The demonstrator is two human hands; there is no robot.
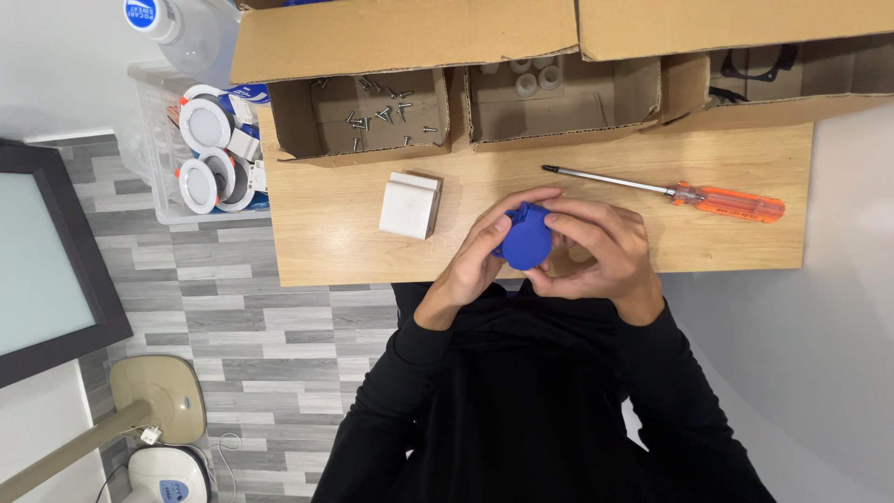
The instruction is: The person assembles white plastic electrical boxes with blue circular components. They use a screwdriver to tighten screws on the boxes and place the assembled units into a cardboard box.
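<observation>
Both hands, left hand (475, 265) and right hand (596, 251), clenched their fingers on the blue round part (524, 237) at the worktop's (335, 251) six-o'clock edge, apparently mid-fitting, screwdriver (670, 191) lying at two o'clock.

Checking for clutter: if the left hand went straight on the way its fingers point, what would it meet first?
Beyond the blue part the left hand holds, probably the screwdriver; depth is unclear.

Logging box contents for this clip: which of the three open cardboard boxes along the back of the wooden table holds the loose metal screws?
The leftmost open cardboard box, beside the clear plastic bin. The middle cardboard box holds pale round parts instead; the right cardboard box holds dark parts.
</observation>
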